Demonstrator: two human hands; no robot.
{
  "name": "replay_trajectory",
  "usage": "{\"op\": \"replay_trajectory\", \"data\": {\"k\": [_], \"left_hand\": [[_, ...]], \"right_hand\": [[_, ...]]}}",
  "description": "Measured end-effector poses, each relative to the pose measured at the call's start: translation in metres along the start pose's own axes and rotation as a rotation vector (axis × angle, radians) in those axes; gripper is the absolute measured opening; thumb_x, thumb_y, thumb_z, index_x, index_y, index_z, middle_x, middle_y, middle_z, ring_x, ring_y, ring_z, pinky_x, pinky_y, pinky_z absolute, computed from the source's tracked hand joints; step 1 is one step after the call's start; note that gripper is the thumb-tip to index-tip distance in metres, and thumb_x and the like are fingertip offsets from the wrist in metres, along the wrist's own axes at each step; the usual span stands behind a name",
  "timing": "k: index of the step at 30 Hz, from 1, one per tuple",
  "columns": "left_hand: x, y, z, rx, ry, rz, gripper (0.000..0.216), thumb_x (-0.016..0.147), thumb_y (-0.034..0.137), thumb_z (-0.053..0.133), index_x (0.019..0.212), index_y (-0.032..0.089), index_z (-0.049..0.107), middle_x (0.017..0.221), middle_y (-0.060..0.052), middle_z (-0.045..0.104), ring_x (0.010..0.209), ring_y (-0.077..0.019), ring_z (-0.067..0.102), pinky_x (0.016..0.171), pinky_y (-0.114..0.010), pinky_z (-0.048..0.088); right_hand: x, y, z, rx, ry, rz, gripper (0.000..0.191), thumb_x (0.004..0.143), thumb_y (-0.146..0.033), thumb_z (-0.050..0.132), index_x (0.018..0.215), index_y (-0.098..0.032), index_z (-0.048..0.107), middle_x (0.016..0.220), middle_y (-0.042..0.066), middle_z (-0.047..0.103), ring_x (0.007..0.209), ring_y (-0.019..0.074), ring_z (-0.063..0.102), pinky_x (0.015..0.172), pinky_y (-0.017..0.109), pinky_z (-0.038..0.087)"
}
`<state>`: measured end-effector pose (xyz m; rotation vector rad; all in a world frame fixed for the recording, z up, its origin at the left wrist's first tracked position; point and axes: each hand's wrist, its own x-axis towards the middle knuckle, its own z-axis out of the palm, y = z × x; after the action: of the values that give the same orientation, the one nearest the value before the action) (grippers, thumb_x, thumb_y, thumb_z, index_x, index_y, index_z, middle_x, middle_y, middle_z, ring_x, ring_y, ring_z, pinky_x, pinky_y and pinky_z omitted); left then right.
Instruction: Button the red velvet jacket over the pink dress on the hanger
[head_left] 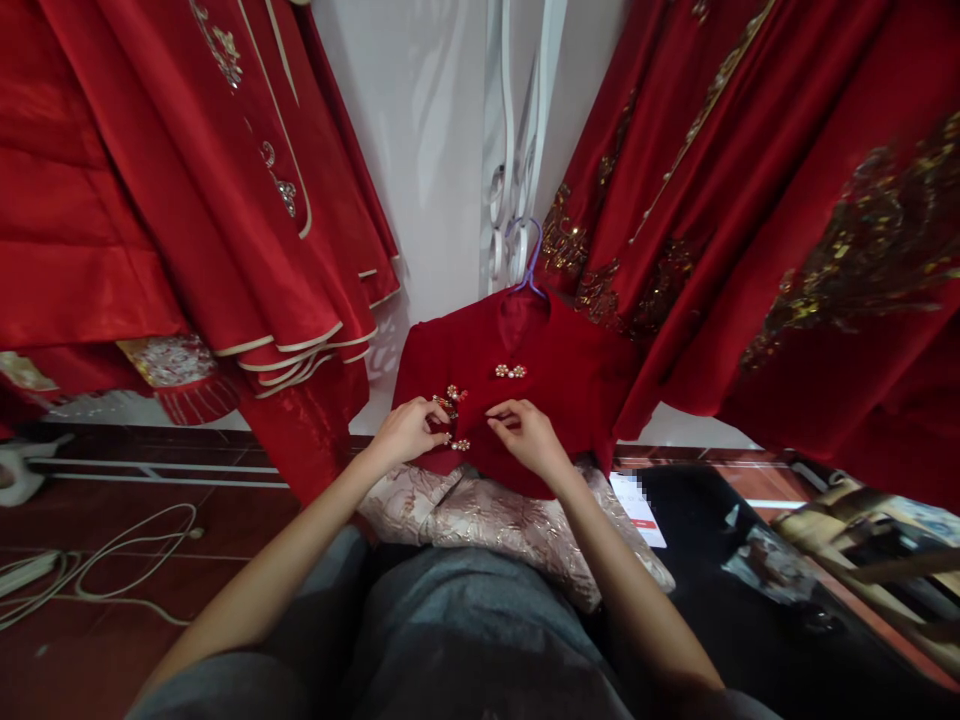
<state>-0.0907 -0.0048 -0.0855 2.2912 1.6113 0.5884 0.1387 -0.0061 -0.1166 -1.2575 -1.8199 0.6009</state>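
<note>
A red jacket (577, 375) hangs in front of me on a purple hanger (533, 270). A gold-and-pearl fastener (511, 371) sits just below its neckline. Lower down on the left are a second jewelled fastener (455, 393) and a third fastener (459, 444). My left hand (411, 432) has its fingers curled at the jacket's front, around the cloth beside these fasteners. To the right of them, my right hand (527, 435) is closed in a pinch just over the jacket. What lies between its fingertips is too small to make out.
Long red garments (247, 200) hang on the left, and sequinned red garments (750, 220) on the right. Pale patterned brocade (495, 505) lies over my lap. A white card (637, 510) and a clear plastic bag (769, 565) rest on a black surface. White cable (97, 560) coils on the tiled floor.
</note>
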Motion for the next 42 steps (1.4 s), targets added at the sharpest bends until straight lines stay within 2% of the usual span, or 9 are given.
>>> {"op": "replay_trajectory", "data": {"k": [5,10,13,17,22,28,32,38,42], "left_hand": [[-0.005,0.014,-0.007,0.067,-0.047,0.018,0.008,0.074,0.028,0.070,0.080,0.024,0.071,0.085,0.001,0.068,0.070,-0.0131,0.063,0.063,-0.023,0.044],[-0.012,0.022,0.014,0.292,0.019,0.065,0.017,0.073,0.032,0.073,0.083,0.020,0.066,0.091,-0.004,0.066,0.083,-0.0208,0.063,0.068,-0.029,0.048],[-0.014,0.022,0.026,0.439,0.067,0.144,0.014,0.076,0.027,0.070,0.085,0.017,0.064,0.098,-0.009,0.063,0.095,-0.0252,0.061,0.069,-0.031,0.050],[-0.015,0.021,0.028,0.462,0.060,0.164,0.009,0.079,0.025,0.065,0.084,0.017,0.063,0.097,-0.009,0.062,0.097,-0.0255,0.059,0.070,-0.031,0.051],[-0.013,0.020,0.026,0.350,0.044,0.146,0.005,0.077,0.022,0.065,0.078,0.018,0.062,0.091,-0.006,0.065,0.093,-0.0233,0.060,0.071,-0.030,0.050],[-0.012,0.023,0.025,0.173,-0.006,0.092,0.005,0.075,0.013,0.060,0.074,0.018,0.062,0.075,-0.002,0.067,0.072,-0.0163,0.063,0.065,-0.024,0.045],[-0.010,0.023,0.015,0.041,0.003,0.083,0.005,0.072,0.019,0.063,0.077,0.020,0.062,0.072,0.002,0.067,0.067,-0.0136,0.063,0.061,-0.022,0.044],[-0.003,0.013,0.001,0.056,0.301,0.183,0.025,0.088,0.023,0.050,0.110,0.022,0.062,0.096,-0.003,0.063,0.089,-0.0168,0.059,0.079,-0.029,0.050],[0.002,0.008,0.006,0.215,0.331,0.326,0.033,0.095,0.024,0.042,0.121,0.028,0.062,0.124,-0.009,0.051,0.115,-0.0236,0.047,0.093,-0.039,0.048]], "right_hand": [[0.001,-0.008,-0.023,-0.041,0.000,0.008,0.015,0.087,-0.022,0.055,0.097,-0.018,0.065,0.096,0.007,0.066,0.082,0.0139,0.065,0.080,0.028,0.052],[-0.010,-0.014,0.001,-0.043,-0.263,0.054,0.016,0.089,-0.021,0.051,0.100,-0.018,0.062,0.092,0.007,0.070,0.081,0.0154,0.066,0.075,0.026,0.050],[-0.013,-0.008,0.021,-0.084,-0.315,0.102,0.017,0.090,-0.022,0.051,0.104,-0.019,0.059,0.091,0.006,0.071,0.081,0.0162,0.067,0.075,0.027,0.049],[-0.012,0.002,0.036,-0.074,-0.309,0.108,0.018,0.086,-0.023,0.058,0.104,-0.020,0.057,0.082,0.004,0.070,0.076,0.0163,0.067,0.070,0.026,0.049],[-0.010,0.005,0.043,0.088,-0.231,0.067,0.014,0.077,-0.021,0.067,0.086,-0.019,0.056,0.076,0.002,0.067,0.069,0.0135,0.064,0.065,0.024,0.050],[-0.009,0.006,0.050,0.238,-0.155,0.071,0.018,0.070,-0.021,0.071,0.074,-0.020,0.054,0.070,-0.001,0.064,0.067,0.0133,0.063,0.064,0.024,0.051],[-0.005,0.006,0.032,0.259,-0.239,0.054,0.017,0.069,-0.023,0.071,0.074,-0.018,0.056,0.069,0.000,0.065,0.065,0.0128,0.062,0.064,0.024,0.049],[-0.006,-0.010,-0.036,0.193,-0.658,0.054,0.019,0.066,-0.024,0.074,0.075,-0.018,0.058,0.069,0.000,0.068,0.067,0.0141,0.064,0.061,0.023,0.047],[-0.010,-0.021,-0.063,0.149,-0.635,0.018,0.018,0.069,-0.027,0.073,0.075,-0.019,0.058,0.069,-0.001,0.067,0.064,0.0133,0.062,0.060,0.024,0.045]]}}
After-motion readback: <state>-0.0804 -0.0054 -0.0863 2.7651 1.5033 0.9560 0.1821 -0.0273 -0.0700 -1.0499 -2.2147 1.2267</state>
